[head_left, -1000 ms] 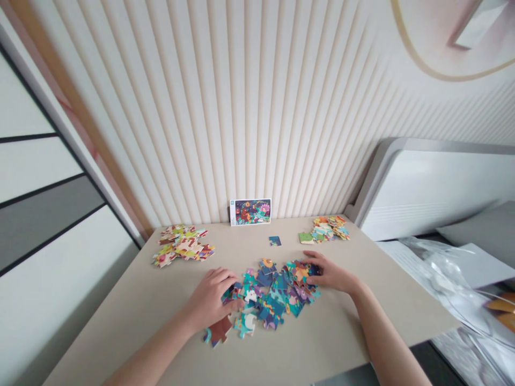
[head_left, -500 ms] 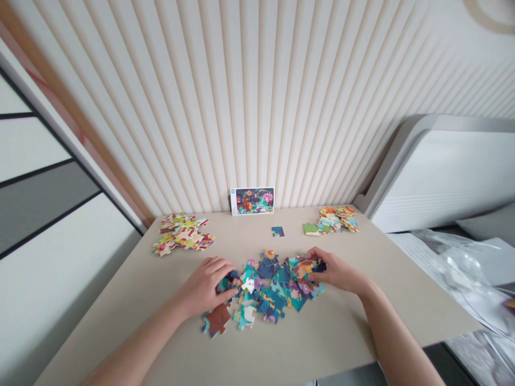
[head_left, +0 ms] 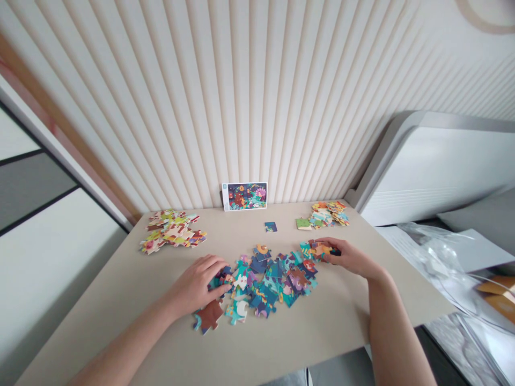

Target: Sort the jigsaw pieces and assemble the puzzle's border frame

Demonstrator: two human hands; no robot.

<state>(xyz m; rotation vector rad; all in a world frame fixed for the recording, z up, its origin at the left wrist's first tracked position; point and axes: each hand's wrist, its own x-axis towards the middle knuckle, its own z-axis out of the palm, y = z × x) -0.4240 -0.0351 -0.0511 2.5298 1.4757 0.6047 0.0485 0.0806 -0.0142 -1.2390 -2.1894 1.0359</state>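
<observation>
Pinching a few puzzle pieces (head_left: 321,250), the right hand (head_left: 351,257) is at the right end of the blue pile (head_left: 265,289); the left hand (head_left: 200,281) curls over its left end, grip unclear. A loose pinch could spill pieces.

On the beige rectangular counter (head_left: 273,340), teal-and-navy jigsaw pieces (head_left: 263,289) are heaped centrally; cream-and-yellow pieces (head_left: 175,234) are piled by the far left corner, orange-and-green pieces (head_left: 328,214) by the far right; a white-bordered picture card (head_left: 246,197) is propped at the far edge, near one blue piece (head_left: 271,227).
</observation>
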